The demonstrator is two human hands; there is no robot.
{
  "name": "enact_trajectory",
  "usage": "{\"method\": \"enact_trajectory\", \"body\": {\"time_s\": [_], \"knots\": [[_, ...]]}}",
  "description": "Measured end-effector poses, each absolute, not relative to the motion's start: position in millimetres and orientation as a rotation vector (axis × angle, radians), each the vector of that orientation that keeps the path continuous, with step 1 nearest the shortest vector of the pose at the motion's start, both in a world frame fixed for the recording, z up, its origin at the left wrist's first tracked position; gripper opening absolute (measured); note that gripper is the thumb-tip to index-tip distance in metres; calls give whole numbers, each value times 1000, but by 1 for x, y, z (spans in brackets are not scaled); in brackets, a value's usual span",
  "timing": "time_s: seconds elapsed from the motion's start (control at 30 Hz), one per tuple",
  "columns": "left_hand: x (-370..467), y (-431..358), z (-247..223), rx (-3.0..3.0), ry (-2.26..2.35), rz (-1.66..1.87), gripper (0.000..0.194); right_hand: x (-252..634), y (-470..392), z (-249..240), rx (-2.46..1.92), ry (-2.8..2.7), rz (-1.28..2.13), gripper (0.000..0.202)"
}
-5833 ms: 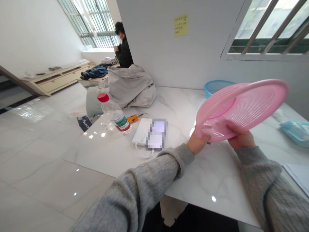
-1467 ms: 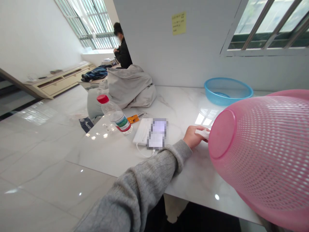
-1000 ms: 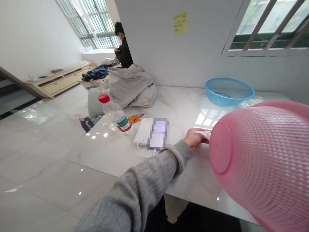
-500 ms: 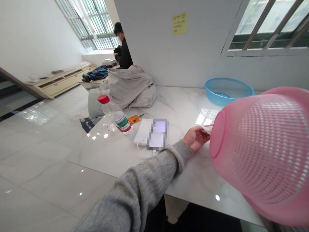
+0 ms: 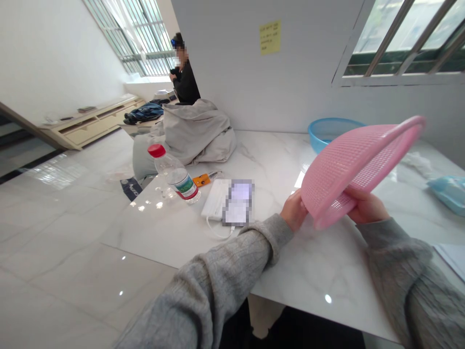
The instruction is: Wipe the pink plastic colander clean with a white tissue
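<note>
A pink plastic basket (image 5: 336, 155) with a mesh wall is held tilted above the table, its open side turned to the right. My right hand (image 5: 368, 207) is closed on its near side, with the fingers reaching inside. Against the outside of the basket, at its left, is my left hand (image 5: 293, 209); its fingers are hidden behind the pink wall, so I cannot see whether it holds anything. Behind the basket stands a blue plastic basin (image 5: 317, 133), partly covered by it.
On the white table (image 5: 301, 271) lie a phone (image 5: 238, 202), a white box (image 5: 214, 198) with a cable, and an orange item (image 5: 202, 180). A red-capped bottle (image 5: 174, 174) stands leftward. At right are a blue packet (image 5: 448, 191) and papers (image 5: 452, 259). Another person (image 5: 187, 77) is behind.
The basket has turned, so its open side and rim now show, and it no longer covers my right hand. The white piece seen at my left hand is now out of sight.
</note>
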State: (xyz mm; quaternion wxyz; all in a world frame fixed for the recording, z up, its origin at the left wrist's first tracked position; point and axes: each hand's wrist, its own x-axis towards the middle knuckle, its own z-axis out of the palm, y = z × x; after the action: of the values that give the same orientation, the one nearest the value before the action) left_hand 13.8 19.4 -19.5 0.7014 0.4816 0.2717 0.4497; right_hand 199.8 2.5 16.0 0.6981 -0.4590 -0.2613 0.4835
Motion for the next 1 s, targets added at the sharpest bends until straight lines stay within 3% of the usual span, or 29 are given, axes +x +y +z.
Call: {"method": "enact_trajectory", "body": {"time_s": [0.17,0.4,0.53,0.7,1.0], "knots": [[19,15,-11,684,461,920,58,202,6,13,-1038,-557,1048,48],[21,10,-10,689,377,841,108,206,8,14,-1054,-496,977,40],[23,8,-11,770,412,838,111,207,7,15,-1043,-472,976,41],[22,5,-14,884,393,823,95,205,6,14,-1015,-503,1000,37],[19,-1,-6,948,313,807,132,202,12,13,-992,-230,883,31]]}}
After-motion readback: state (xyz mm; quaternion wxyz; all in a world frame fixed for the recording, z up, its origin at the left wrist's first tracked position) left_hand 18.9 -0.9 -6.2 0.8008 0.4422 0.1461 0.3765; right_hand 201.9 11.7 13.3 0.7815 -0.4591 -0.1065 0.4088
